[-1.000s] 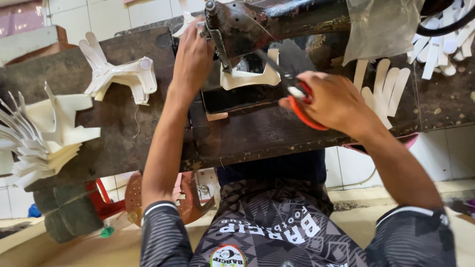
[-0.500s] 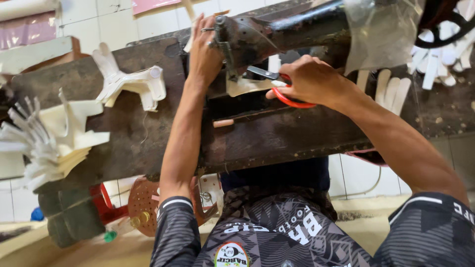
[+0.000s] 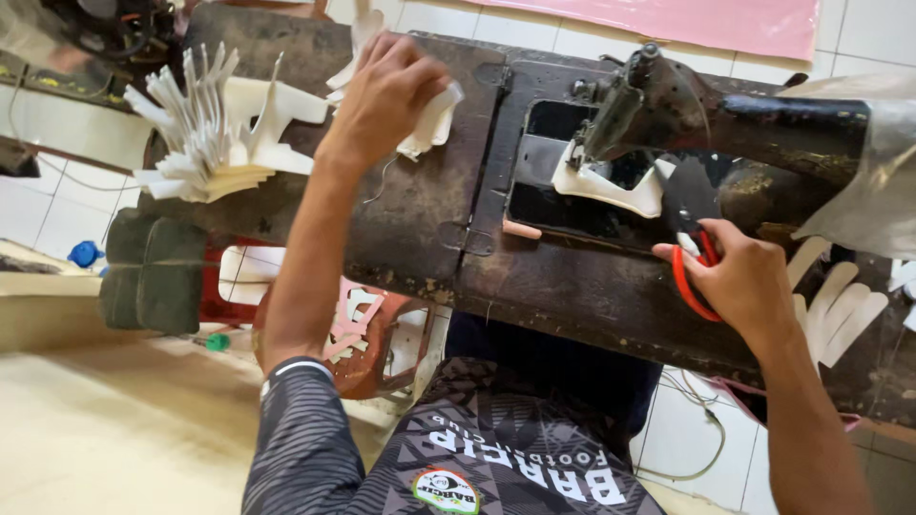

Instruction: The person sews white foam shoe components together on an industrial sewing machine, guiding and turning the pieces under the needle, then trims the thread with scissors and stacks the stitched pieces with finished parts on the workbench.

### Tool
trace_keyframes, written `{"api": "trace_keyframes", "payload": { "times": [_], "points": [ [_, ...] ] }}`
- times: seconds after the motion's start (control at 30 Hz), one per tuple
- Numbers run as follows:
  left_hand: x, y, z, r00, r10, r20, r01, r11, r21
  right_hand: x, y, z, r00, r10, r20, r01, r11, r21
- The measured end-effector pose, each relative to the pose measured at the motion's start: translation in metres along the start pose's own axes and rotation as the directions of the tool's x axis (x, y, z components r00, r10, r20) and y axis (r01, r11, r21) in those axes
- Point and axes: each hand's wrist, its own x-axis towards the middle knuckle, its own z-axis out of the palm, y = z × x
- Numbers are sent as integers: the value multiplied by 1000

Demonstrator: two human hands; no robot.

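Observation:
My left hand (image 3: 384,100) is stretched out to the left over the dark worn table (image 3: 420,219), fingers closed on a white cut piece (image 3: 431,124). Just left of it lies a fanned stack of white cut pieces (image 3: 210,133). My right hand (image 3: 739,277) rests on the table's front right and holds red-handled scissors (image 3: 689,272), blades pointing up towards the sewing machine. Another white piece (image 3: 611,186) lies under the needle head of the old dark sewing machine (image 3: 687,110).
More white strips (image 3: 840,305) lie right of my right hand. A pink sheet (image 3: 687,19) hangs on the tiled wall. Below the table's left edge sit dark green blocks (image 3: 153,272), a brown round stool (image 3: 358,353) with pink scraps, and a white cable (image 3: 697,448).
My left hand left the needle area and swung left with a white piece towards the stack. My right hand with the scissors dropped back from the machine. The view shifted left.

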Motion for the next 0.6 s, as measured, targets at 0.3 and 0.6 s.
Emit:
{"api": "trace_keyframes", "payload": {
  "times": [0.3, 0.6],
  "points": [
    [-17, 26, 7, 991, -9, -134, -5, 994, -106, -43, 6, 0, 979, 187, -77, -188, 982, -15],
    [13, 157, 106, 958, 288, -5, -278, 921, -272, -19, -15, 5, 950, -195, -244, 136, 961, -240]
  ]
}}
